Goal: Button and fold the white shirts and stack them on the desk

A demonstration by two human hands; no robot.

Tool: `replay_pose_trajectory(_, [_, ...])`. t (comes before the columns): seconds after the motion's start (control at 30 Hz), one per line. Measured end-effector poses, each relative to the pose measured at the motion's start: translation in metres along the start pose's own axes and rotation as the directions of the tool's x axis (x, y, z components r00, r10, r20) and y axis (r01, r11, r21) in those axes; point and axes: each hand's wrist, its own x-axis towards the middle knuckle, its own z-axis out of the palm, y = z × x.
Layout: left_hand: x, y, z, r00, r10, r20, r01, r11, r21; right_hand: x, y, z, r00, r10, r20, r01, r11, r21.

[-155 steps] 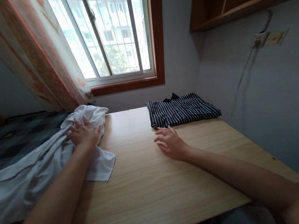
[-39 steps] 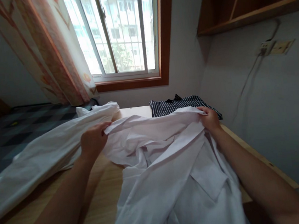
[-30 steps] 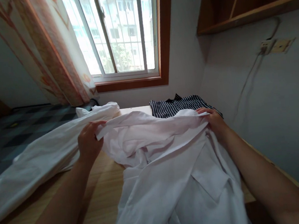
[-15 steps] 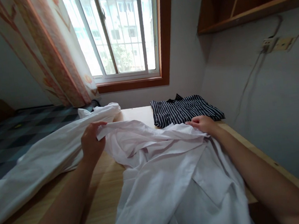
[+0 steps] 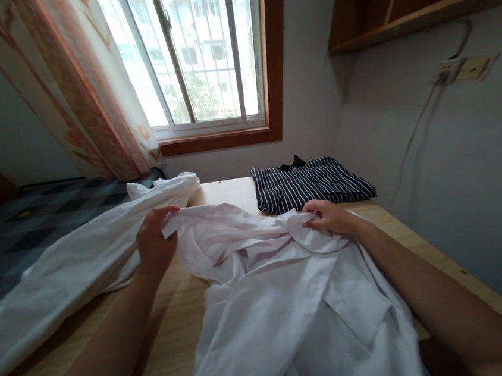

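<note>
A white shirt (image 5: 263, 306) lies crumpled over the front of the wooden table (image 5: 172, 334), its lower part reaching the bottom of the view. My left hand (image 5: 155, 240) pinches a corner of its fabric at the upper left. At the upper right of the same shirt, my right hand (image 5: 328, 216) grips a folded edge between thumb and fingers. One sleeve of white cloth (image 5: 71, 267) stretches along the left side, from the table's back toward the lower left. Behind my right hand rests a folded black shirt with white stripes (image 5: 308, 183).
A bed with a dark checked cover (image 5: 57, 217) adjoins the table on the left. Beyond are a patterned curtain (image 5: 83, 86) and a window (image 5: 196, 56). Wooden shelves (image 5: 421, 11) and a socket with a cable (image 5: 447, 71) are on the right wall.
My right hand has shifted slightly left and now holds a turned-up edge of the white shirt. My left hand keeps its hold in nearly the same place. The view has moved slightly.
</note>
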Motion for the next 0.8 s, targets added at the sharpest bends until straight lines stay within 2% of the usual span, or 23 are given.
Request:
replay_pose_trajectory(0.1, [0.000, 0.000, 0.002, 0.998, -0.058, 0.004, 0.058, 0.998, 0.026, -0.004, -0.005, -0.014, 0.994, 0.068, -0.081, -0.048, 0.972, 0.229])
replay_pose_trajectory(0.17, [-0.001, -0.001, 0.005, 0.995, -0.080, 0.058, 0.076, 0.995, 0.061, -0.008, -0.007, -0.021, 0.997, 0.082, 0.008, -0.080, 0.943, 0.324])
replay_pose_trajectory(0.23, [-0.002, -0.004, 0.008, 0.990, -0.065, 0.123, 0.056, 0.996, 0.075, -0.011, -0.009, -0.021, 0.986, 0.097, 0.139, -0.137, 0.939, 0.315])
replay_pose_trajectory(0.3, [-0.003, -0.006, 0.011, 0.986, -0.039, 0.165, 0.029, 0.997, 0.064, -0.010, -0.009, -0.014, 0.972, 0.170, 0.164, -0.200, 0.961, 0.191])
replay_pose_trajectory(0.4, [-0.003, -0.008, 0.012, 0.981, -0.045, 0.188, 0.035, 0.998, 0.055, -0.005, -0.009, 0.003, 0.971, 0.240, 0.018, -0.237, 0.966, -0.101])
replay_pose_trajectory(0.47, [-0.003, -0.007, 0.012, 0.980, -0.049, 0.192, 0.037, 0.997, 0.068, -0.003, -0.009, 0.013, 0.971, 0.231, -0.061, -0.239, 0.926, -0.293])
replay_pose_trajectory(0.57, [-0.004, -0.006, 0.011, 0.980, -0.026, 0.196, 0.007, 0.995, 0.100, -0.004, -0.012, 0.021, 0.952, 0.289, -0.101, -0.299, 0.811, -0.503])
replay_pose_trajectory(0.67, [-0.004, -0.008, 0.012, 0.982, 0.001, 0.191, -0.022, 0.994, 0.107, -0.005, -0.012, 0.023, 0.934, 0.337, -0.115, -0.338, 0.737, -0.585])
replay_pose_trajectory(0.73, [-0.004, -0.011, 0.015, 0.986, 0.020, 0.166, -0.035, 0.995, 0.088, -0.004, -0.010, 0.022, 0.937, 0.331, -0.110, -0.332, 0.750, -0.573])
replay_pose_trajectory(0.8, [-0.003, -0.014, 0.018, 0.990, 0.036, 0.140, -0.045, 0.997, 0.066, -0.002, -0.007, 0.020, 0.944, 0.320, -0.085, -0.318, 0.804, -0.502])
